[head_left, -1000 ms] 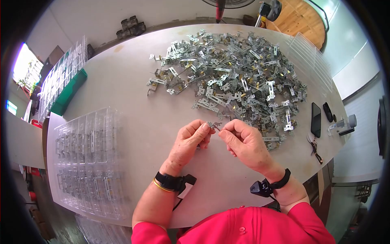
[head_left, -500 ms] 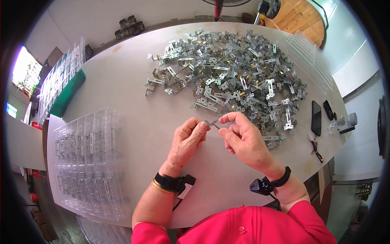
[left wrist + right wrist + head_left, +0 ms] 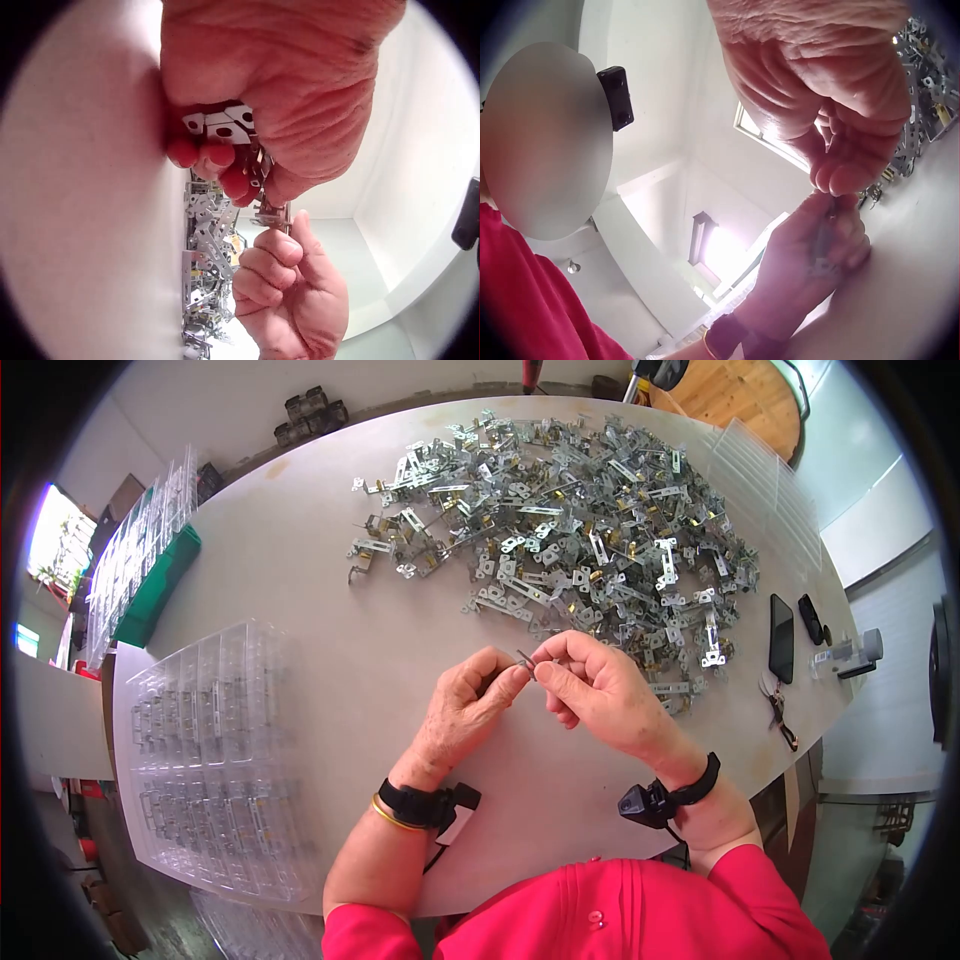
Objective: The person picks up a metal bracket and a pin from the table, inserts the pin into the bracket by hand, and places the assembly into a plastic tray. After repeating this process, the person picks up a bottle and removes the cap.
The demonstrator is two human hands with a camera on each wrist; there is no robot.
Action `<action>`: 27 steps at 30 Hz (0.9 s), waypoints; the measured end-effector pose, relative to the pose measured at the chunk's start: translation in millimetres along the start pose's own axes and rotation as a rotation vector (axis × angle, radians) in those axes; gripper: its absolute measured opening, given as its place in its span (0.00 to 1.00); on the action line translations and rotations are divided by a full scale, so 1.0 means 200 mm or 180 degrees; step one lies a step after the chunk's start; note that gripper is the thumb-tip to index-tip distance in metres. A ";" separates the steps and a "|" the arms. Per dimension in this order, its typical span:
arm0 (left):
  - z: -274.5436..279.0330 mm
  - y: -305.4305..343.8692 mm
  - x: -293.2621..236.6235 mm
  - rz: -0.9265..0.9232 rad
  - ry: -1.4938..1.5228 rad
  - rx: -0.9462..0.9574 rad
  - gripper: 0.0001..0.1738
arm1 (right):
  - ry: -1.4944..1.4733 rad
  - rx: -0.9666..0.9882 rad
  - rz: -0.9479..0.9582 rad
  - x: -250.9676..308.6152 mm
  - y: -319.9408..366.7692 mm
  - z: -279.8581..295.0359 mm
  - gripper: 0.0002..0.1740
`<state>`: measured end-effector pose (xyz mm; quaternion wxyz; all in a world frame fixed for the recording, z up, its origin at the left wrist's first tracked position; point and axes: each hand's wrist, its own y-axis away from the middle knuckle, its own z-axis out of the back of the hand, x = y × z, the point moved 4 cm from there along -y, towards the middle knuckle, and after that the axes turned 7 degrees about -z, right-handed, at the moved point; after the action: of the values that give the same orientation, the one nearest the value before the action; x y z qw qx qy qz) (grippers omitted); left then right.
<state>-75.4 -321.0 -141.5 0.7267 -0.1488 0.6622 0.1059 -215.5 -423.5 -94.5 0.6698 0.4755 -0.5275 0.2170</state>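
Observation:
Above the table, my left hand [image 3: 465, 705] grips a metal bracket. In the left wrist view, the holed plate of the bracket [image 3: 225, 129] shows inside the curled fingers [image 3: 216, 155]. Its narrow end runs out past the thumb toward my right hand [image 3: 605, 695], whose thumb and forefinger pinch there. Both hands' fingertips nearly meet in the head view, with a small dark end of metal poking up between them. Most of the bracket is hidden by the left hand in that view. Just beyond the hands lies a large pile of similar metal brackets [image 3: 590, 540].
Clear plastic trays [image 3: 190, 670] holding brackets in rows lie at the left. A green bin [image 3: 160, 585] with more clear trays stands behind them. A phone [image 3: 781, 640], pliers [image 3: 778, 718] and a small clear container [image 3: 845, 658] sit on the right. Another clear tray [image 3: 765, 490] lies back right.
My right forefinger, lifted off half a second ago, has come back down to pinch against the thumb. The metal between the hands has turned, and the hands are closer together.

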 end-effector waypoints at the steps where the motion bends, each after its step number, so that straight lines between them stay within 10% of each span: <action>1: 0.00 0.00 0.00 -0.0045 -0.0056 0.0005 0.16 | 0.0226 -0.0114 0.0133 -0.01 -0.01 0.01 0.12; 11: -0.02 0.00 -0.01 -0.0346 -0.0293 0.0294 0.16 | 0.0644 -0.0861 0.1166 0.00 -0.02 0.04 0.07; 27: 0.02 0.00 0.00 0.0221 0.1446 -0.0130 0.18 | 0.0342 -0.0312 0.0321 -0.01 0.02 0.03 0.09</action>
<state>-71.5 -319.5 -141.2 0.5518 -0.1606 0.8112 0.1081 -221.3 -426.3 -95.0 0.7079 0.4026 -0.5240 0.2495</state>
